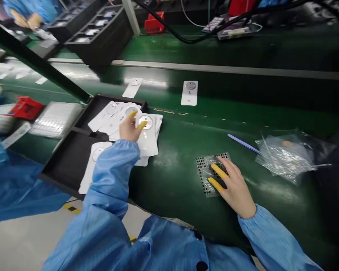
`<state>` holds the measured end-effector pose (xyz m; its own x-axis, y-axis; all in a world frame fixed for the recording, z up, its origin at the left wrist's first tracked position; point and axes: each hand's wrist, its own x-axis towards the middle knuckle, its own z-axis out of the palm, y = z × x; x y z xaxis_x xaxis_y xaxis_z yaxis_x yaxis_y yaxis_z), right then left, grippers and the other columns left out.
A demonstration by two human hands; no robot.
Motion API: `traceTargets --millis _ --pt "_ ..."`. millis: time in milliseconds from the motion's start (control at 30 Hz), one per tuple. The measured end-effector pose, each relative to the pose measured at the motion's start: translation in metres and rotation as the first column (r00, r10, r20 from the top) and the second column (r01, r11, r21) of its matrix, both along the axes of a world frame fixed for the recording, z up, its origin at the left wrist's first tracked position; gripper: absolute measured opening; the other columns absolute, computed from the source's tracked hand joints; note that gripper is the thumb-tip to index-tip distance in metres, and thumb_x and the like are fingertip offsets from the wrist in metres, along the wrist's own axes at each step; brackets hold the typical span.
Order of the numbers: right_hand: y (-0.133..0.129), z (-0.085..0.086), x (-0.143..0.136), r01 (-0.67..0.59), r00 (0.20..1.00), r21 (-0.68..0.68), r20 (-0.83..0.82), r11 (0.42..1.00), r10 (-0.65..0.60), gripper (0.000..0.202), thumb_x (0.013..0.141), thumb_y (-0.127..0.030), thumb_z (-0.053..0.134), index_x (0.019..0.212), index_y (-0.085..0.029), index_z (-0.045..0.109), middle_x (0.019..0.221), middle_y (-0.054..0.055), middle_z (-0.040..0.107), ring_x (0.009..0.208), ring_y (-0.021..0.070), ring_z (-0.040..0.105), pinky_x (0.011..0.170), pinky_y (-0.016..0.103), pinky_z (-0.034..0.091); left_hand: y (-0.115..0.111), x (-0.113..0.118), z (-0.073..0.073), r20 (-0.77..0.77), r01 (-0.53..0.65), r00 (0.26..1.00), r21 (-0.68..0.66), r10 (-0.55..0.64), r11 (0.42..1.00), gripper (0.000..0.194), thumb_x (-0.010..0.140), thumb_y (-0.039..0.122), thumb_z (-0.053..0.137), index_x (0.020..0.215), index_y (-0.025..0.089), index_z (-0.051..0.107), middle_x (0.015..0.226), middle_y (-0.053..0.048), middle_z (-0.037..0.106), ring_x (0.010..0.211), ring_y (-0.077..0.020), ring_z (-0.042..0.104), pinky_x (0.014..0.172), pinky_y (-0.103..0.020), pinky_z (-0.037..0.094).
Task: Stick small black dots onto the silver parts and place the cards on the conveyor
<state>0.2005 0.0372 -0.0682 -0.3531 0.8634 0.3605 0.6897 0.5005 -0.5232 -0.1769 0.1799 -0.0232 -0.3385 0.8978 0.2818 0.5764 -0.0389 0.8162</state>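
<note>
My left hand (129, 128), with yellow finger cots on thumb and forefinger, is over the white rectangular plates (148, 141) at the right edge of a black tray (66, 160). Its fingertips are apart, close to the round metal discs on the plates; whether they touch is unclear. More white plates (101, 118) lie overlapped in the tray's far compartment, and another pile (87, 169) is in the near one. My right hand (237, 188), also in yellow cots, rests with fingers spread on a clear sheet (211, 194) dotted with small black pads. Its palm is turned down.
Purple tweezers (243, 143) and a clear bag of small parts (288, 156) lie to the right. Two white plates, one of them upright in view (189, 96), sit on the green belt ahead. A green post (39, 62) slants over the left side. A co-worker's sleeve (5, 180) is at left.
</note>
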Motion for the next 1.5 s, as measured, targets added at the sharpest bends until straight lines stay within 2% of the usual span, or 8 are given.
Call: traceTargets --millis 100,200,367,533,700,900,1333,1500 --pt "-0.005 -0.012 0.009 0.04 0.997 0.051 0.061 0.998 -0.043 0.028 0.087 -0.019 0.058 0.115 -0.02 0.061 0.127 0.015 0.06 0.126 0.0313 0.05 0.097 0.06 0.045 0.001 -0.007 0.0 -0.177 -0.137 0.971 0.126 0.158 0.983 0.044 0.045 0.026 0.087 0.083 0.02 0.064 0.102 -0.008 0.066 0.121 -0.0409 0.049 0.101 -0.058 0.039" --pt "-0.006 -0.015 0.005 0.044 0.998 0.05 -0.052 0.998 -0.041 0.029 0.088 -0.016 0.056 0.116 -0.022 0.061 0.12 0.012 0.065 0.117 0.026 0.058 0.097 0.054 0.048 -0.039 0.026 0.014 -0.158 -0.111 0.98 0.075 0.122 0.991 0.034 0.061 0.03 0.079 0.09 0.02 0.065 0.111 -0.01 0.064 0.12 -0.0347 0.052 0.098 -0.052 0.045" --pt "-0.004 -0.003 0.0 0.031 0.974 0.019 -0.224 0.999 -0.026 0.034 0.086 -0.013 0.057 0.119 -0.022 0.059 0.12 0.012 0.064 0.114 0.0231 0.06 0.098 0.051 0.048 -0.126 0.137 0.008 0.185 0.341 0.937 -0.299 -0.297 0.891 0.033 0.078 0.042 0.066 0.094 0.013 0.07 0.087 -0.009 0.075 0.081 -0.0229 0.071 0.072 -0.035 0.059" --pt "-0.005 0.014 0.001 -0.063 0.977 -0.016 -0.204 0.998 0.058 0.037 0.083 -0.013 0.062 0.119 -0.02 0.057 0.122 0.014 0.062 0.116 0.0237 0.058 0.102 0.053 0.044 -0.145 0.198 -0.023 0.705 0.517 0.692 -0.333 -0.156 0.789 0.042 0.072 0.049 0.071 0.089 0.01 0.072 0.091 -0.014 0.075 0.082 -0.0251 0.072 0.078 -0.038 0.059" --pt "0.001 0.021 -0.007 -0.097 0.969 0.029 -0.224 0.995 0.101 0.025 0.086 -0.013 0.058 0.11 -0.02 0.061 0.104 0.009 0.068 0.096 0.0168 0.065 0.097 0.047 0.05 -0.144 0.199 -0.022 0.781 0.517 0.619 -0.323 -0.086 0.792 0.046 0.064 0.054 0.076 0.082 0.012 0.073 0.078 -0.01 0.076 0.073 -0.024 0.072 0.072 -0.037 0.06" --pt "-0.003 -0.003 -0.015 -0.103 0.979 0.201 -0.154 0.974 0.135 0.032 0.086 -0.011 0.055 0.117 -0.014 0.059 0.108 0.015 0.068 0.103 0.0207 0.065 0.092 0.041 0.056 -0.147 0.201 -0.024 0.759 0.486 0.647 -0.348 -0.063 0.802 0.044 0.062 0.053 0.077 0.076 0.012 0.073 0.067 -0.007 0.074 0.065 -0.0225 0.07 0.068 -0.036 0.059" --pt "0.005 -0.006 -0.03 0.028 0.967 0.018 -0.253 0.999 -0.022 0.015 0.089 -0.015 0.051 0.103 -0.016 0.055 0.102 0.011 0.062 0.097 0.0188 0.062 0.08 0.035 0.058 -0.15 0.206 -0.042 0.684 0.453 0.723 -0.356 -0.102 0.817 0.036 0.073 0.046 0.07 0.08 0.011 0.068 0.082 -0.011 0.074 0.08 -0.0245 0.071 0.082 -0.037 0.056" --pt "0.007 -0.012 -0.027 0.118 0.948 0.02 -0.3 0.993 -0.107 0.017 0.088 -0.011 0.049 0.104 -0.017 0.053 0.104 0.011 0.059 0.098 0.0198 0.06 0.082 0.037 0.056 -0.12 0.163 -0.016 0.513 0.507 0.82 -0.443 -0.255 0.74 0.048 0.065 0.032 0.079 0.105 0.01 0.063 0.085 -0.012 0.074 0.073 -0.0226 0.07 0.071 -0.037 0.058"
